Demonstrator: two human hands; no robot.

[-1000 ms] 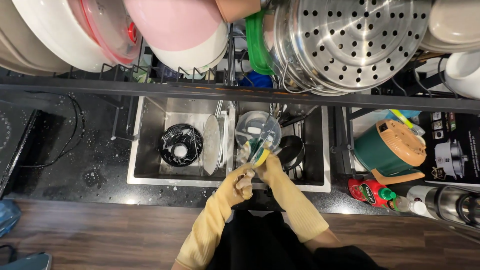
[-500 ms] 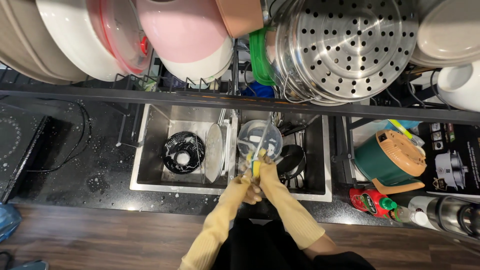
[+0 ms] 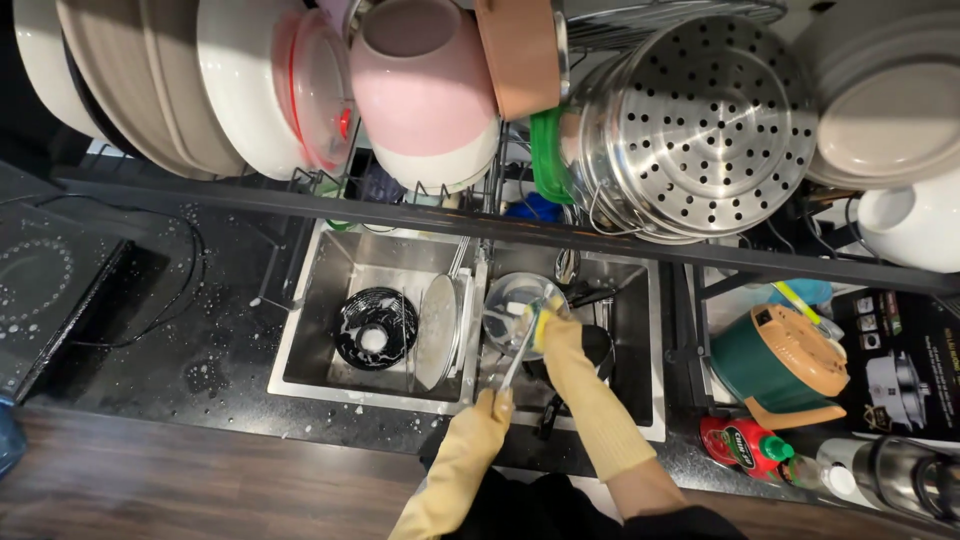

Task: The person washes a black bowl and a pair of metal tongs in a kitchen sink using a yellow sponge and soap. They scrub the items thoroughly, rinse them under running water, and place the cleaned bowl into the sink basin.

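Hands in yellow rubber gloves meet over the right basin of a double steel sink (image 3: 300, 350), seen from above. We see the left hand (image 3: 492, 408) reaching forward from the near edge, its fingers closed around the handle end of a small metal pan (image 3: 515, 312), which sits tilted in the basin with its long handle running back toward the person. The right hand (image 3: 556, 330) extends further in, forearm angled up and left, its fingers clamped on a yellow-green sponge (image 3: 537, 318) pressed against the pan's rim. The pan is round, shiny and wet inside. In the left basin we note a black round part (image 3: 375, 328) flecked with foam, and beside it a pale plate (image 3: 436, 332) standing on edge against the divider. The counter (image 3: 180, 350) is dark speckled stone, spotted with suds. Overhead, a dark wire rack (image 3: 400, 215) carries white plates, a pink bowl (image 3: 420, 85) and a perforated steel steamer (image 3: 700, 130). To the right stand a green and orange appliance (image 3: 785, 360) and a red bottle (image 3: 745, 445).
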